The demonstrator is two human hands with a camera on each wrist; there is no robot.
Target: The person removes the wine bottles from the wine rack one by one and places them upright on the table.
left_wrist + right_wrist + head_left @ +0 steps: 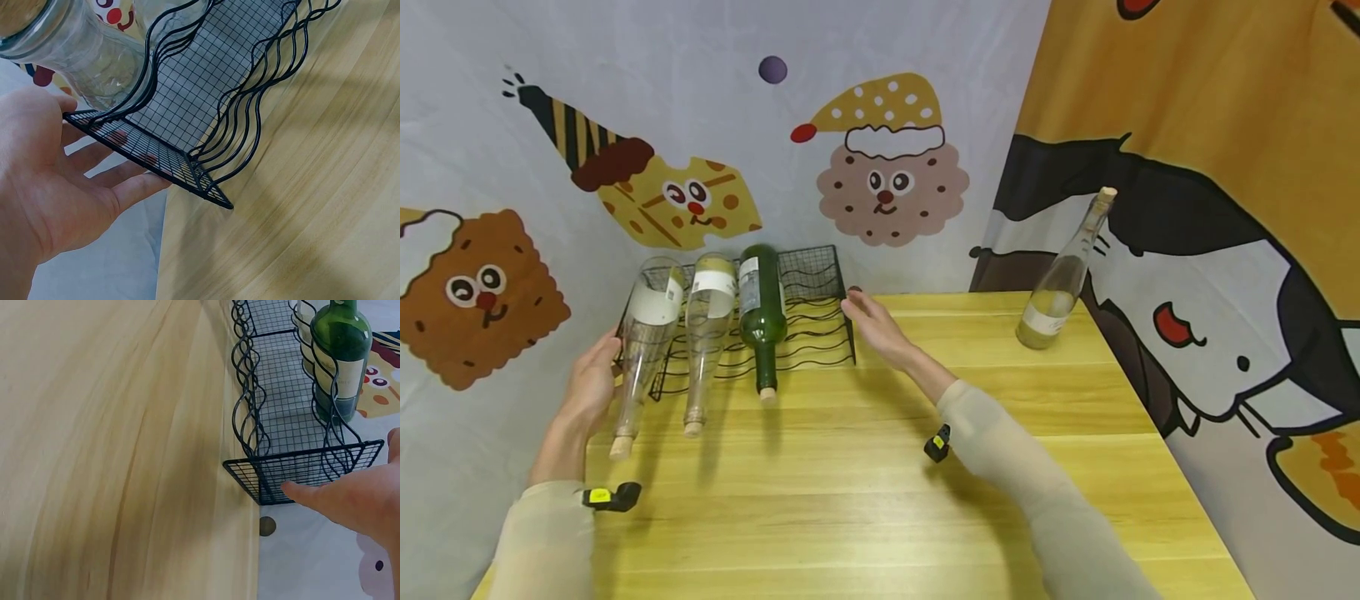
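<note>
Cannot read the tiny label print on the upright clear glass bottle with a pale cork. In the right wrist view, cannot make out the blurred lettering on the dark green glass bottle, and loses most of its neck past the top edge and part of the bare right hand past the right. In the left wrist view, loses part of a round tan cork past the top-left corner, and finds the bare left hand partly hidden behind the black wire bottle rack.

There are four bottles (one green), one rack, two hands.
</note>
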